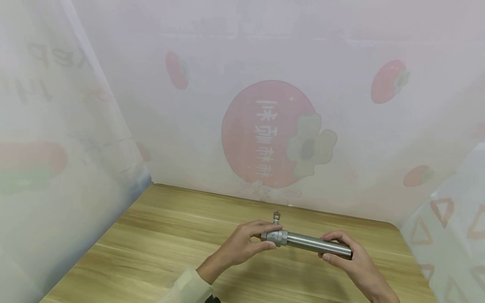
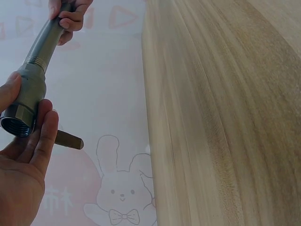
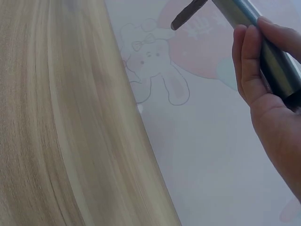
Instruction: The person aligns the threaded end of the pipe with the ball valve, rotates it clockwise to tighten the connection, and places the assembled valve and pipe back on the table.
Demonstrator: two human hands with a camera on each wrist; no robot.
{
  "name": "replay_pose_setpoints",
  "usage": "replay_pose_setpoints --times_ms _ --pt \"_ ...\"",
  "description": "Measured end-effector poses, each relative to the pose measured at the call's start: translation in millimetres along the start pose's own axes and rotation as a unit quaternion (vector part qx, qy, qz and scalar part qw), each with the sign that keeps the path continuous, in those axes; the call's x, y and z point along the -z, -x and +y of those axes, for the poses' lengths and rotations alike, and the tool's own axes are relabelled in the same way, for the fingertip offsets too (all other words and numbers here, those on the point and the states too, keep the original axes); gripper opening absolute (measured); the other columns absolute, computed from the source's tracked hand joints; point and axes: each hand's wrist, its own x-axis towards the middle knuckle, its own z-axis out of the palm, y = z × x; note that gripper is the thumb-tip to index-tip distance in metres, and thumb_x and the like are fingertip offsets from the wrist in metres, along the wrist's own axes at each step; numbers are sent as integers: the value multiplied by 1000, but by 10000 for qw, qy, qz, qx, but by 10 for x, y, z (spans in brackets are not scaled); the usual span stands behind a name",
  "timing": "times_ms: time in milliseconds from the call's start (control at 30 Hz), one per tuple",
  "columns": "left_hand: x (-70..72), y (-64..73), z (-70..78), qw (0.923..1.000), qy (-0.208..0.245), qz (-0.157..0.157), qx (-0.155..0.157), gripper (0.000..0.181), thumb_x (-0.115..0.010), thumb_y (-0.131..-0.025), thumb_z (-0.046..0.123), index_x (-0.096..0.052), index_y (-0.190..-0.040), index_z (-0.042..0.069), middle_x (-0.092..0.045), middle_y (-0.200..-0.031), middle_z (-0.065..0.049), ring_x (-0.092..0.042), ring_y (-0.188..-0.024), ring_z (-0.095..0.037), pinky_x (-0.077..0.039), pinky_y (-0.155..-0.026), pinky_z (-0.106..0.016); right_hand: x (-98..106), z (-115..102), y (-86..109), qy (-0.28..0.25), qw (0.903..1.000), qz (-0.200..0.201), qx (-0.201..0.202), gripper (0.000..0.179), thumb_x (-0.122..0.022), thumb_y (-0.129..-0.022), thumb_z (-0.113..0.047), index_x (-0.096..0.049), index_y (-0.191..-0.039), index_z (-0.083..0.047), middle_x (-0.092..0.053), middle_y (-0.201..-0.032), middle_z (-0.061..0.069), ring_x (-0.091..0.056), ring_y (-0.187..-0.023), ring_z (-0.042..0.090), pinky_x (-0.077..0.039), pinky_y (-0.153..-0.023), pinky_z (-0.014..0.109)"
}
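Note:
A steel pipe (image 1: 310, 243) joins a metal valve (image 1: 275, 237) at its left end, and both are held up over the table. My left hand (image 1: 244, 240) grips the valve between thumb and fingers. Around the pipe's far right end, my right hand (image 1: 350, 256) curls its fingers and thumb. A short lever handle (image 2: 69, 140) sticks out from the valve's side, past the left fingers. In the left wrist view, the valve's threaded open end faces the camera, and some thread shows where the pipe (image 2: 44, 42) enters. The right wrist view shows the pipe's open end beside the right palm.
Below the hands lies a wood-grain table (image 1: 163, 219). A pale curtain (image 1: 182, 139) printed with persimmons and a rabbit rises behind its back edge. More curtain panels (image 1: 34, 126) stand on the left and right sides.

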Motion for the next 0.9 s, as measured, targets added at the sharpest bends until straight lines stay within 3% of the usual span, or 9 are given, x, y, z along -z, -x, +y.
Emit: replay_pose_setpoints --times_ms 900 --pt "-6 -2 -5 10000 29 -9 -26 50 -78 -103 24 -67 -150 12 -71 -142 -11 -72 -119 -17 -62 -100 -30 -5 -64 4 -144 9999 -24 -48 43 -67 -106 -1 -54 -146 11 -76 -125 1 -79 -109 20 -64 -98 31"
